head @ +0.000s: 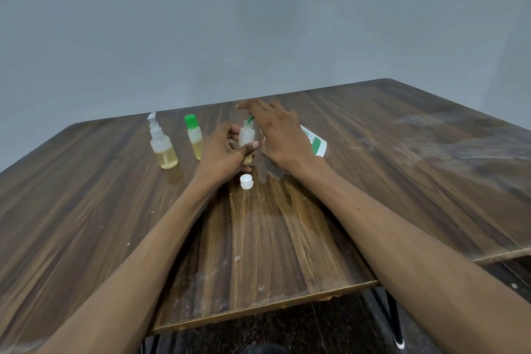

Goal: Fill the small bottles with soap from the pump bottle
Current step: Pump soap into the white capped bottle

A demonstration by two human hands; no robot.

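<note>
Bare plain room, maybe a home: scuffed wood table point(287, 238) under both hands, blank grey wall point(258, 23) beyond them, dark floor point(330, 330) below.

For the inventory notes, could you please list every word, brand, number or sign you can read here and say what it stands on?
No text can be read anywhere in this view.
White and green tube: printed marks, too small and blurred to read.
Pump bottle: no label shows.
Green-capped bottle: no label shows.
Open bottle held by the left hand: no label shows.
White cap: plain.
</note>
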